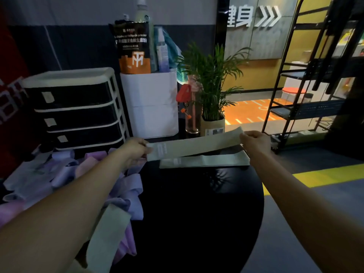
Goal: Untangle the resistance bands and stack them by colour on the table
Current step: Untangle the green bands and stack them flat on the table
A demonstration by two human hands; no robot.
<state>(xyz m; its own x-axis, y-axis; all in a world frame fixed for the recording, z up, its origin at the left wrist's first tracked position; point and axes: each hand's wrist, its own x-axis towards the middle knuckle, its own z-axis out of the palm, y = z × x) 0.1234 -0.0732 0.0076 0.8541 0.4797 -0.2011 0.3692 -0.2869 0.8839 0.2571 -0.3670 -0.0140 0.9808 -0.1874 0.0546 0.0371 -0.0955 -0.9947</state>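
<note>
Holding one grey-green band [194, 144] stretched between your left hand [136, 148] and right hand [256, 141], each pinching an end, you hover over the matching band [204, 161] lying mid-frame on the black table [197, 203]; lower it squarely on top.

Held band [194, 145]: pale grey-green, faint white print near one end. Flat band [204, 161] on table: same pale grey-green, small white print patch. Third grey-green band [107, 236] at near left, plain. Tangled pile [65, 174]: lilac, pale lavender and pink-purple bands mixed. Table [197, 213]: glossy black. Drawer unit [76, 107]: white frame, black drawer fronts, each with a white label. Box [151, 103]: plain white. Pouch [134, 48]: black upper part with white lettering, orange lower part with white logo. Plant [212, 75]: green fronds, cream pot. Floor stripe [325, 178]: yellow on grey.
</note>
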